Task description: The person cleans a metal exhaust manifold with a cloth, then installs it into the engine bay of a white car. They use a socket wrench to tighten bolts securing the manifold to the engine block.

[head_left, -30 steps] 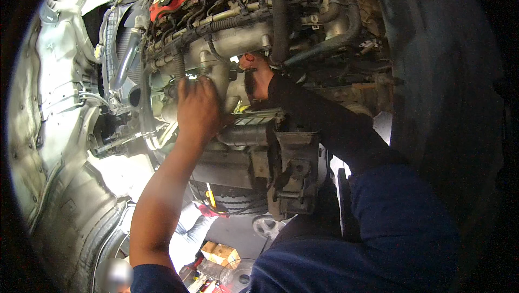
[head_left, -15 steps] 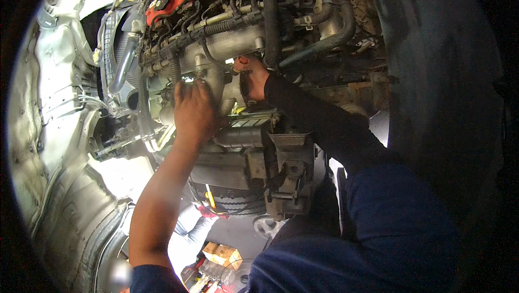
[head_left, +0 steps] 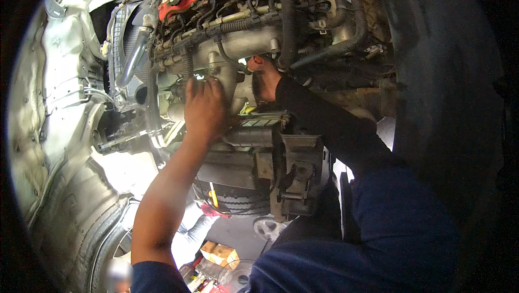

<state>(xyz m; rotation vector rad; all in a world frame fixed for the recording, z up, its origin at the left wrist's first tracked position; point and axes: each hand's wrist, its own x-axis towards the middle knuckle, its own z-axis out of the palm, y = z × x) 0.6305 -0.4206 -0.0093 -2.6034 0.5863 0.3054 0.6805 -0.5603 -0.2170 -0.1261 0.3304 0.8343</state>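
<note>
A dull silver, curved metal pipe (head_left: 228, 76) is running mostly up and down between the hands, below a silver cast-metal manifold (head_left: 246, 41). The left hand (head_left: 205, 109) is lying nearer, overlapping the pipe's left edge in view, its back showing and its fingertips bending out of sight; the right hand (head_left: 267, 82) is sitting farther off, to the pipe's right, its dark-sleeved forearm (head_left: 335, 120) slanting from the lower right. How far either is opening, or what it is gripping, I cannot tell.
</note>
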